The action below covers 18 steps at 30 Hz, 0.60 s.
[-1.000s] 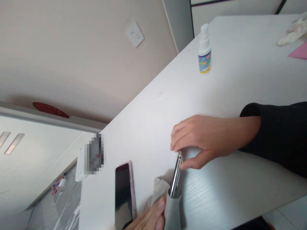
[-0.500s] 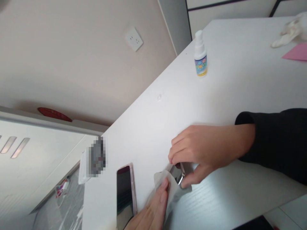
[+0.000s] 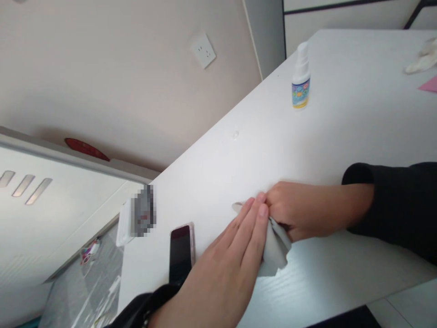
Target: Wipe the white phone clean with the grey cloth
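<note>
My left hand (image 3: 228, 259) lies flat with its fingers stretched out, pressing a grey cloth (image 3: 275, 250) down on the white table (image 3: 341, 132). My right hand (image 3: 300, 212) reaches in from the right, its fingers curled under the cloth and my left fingertips; what it holds is hidden. A pink-edged phone (image 3: 180, 253) with a dark screen lies face up just left of my left wrist. A small white spray bottle (image 3: 301, 77) with a colourful label stands upright further back.
A wall socket (image 3: 203, 50) sits on the beige wall behind the table. A white glove (image 3: 421, 59) and a pink sheet (image 3: 429, 84) lie at the far right. A white cabinet (image 3: 51, 205) stands to the left, below the table edge.
My left hand has slid forward and now covers the cloth and the shiny phone that my right hand held upright a second ago. That phone is out of sight.
</note>
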Motion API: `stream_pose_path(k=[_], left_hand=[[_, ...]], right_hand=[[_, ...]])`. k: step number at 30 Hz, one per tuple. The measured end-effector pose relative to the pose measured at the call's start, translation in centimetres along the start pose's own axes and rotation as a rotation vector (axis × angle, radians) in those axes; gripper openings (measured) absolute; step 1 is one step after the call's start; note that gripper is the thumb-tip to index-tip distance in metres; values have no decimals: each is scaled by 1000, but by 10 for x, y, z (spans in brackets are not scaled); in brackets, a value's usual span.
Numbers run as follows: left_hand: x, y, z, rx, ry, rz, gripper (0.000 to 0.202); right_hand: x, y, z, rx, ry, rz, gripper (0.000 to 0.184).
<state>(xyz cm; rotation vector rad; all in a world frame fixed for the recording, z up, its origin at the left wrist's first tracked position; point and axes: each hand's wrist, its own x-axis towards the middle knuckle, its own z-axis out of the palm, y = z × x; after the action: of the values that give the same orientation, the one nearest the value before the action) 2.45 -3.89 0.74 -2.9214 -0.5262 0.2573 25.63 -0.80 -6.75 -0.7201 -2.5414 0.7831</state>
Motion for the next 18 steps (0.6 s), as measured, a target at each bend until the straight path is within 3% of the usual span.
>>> stream_pose_path(k=[3, 5, 9, 13, 15, 18], left_hand=[[10, -2, 2, 7, 28, 16, 71], [2, -2, 3, 19, 26, 16, 68], [-41, -4, 6, 4, 39, -15, 63], [-77, -7, 10, 24, 62, -44, 59], [-80, -7, 13, 45, 60, -32, 60], [-60, -5, 16, 78, 82, 15, 62]], right_hand=[[-2, 0, 1, 17, 16, 6, 7], [-2, 1, -1, 33, 41, -37, 9], [-1, 3, -5, 100, 90, -102, 18], [0, 4, -4, 188, 110, -68, 25], [0, 4, -2, 190, 116, -69, 23], [1, 1, 1, 163, 130, -115, 18]])
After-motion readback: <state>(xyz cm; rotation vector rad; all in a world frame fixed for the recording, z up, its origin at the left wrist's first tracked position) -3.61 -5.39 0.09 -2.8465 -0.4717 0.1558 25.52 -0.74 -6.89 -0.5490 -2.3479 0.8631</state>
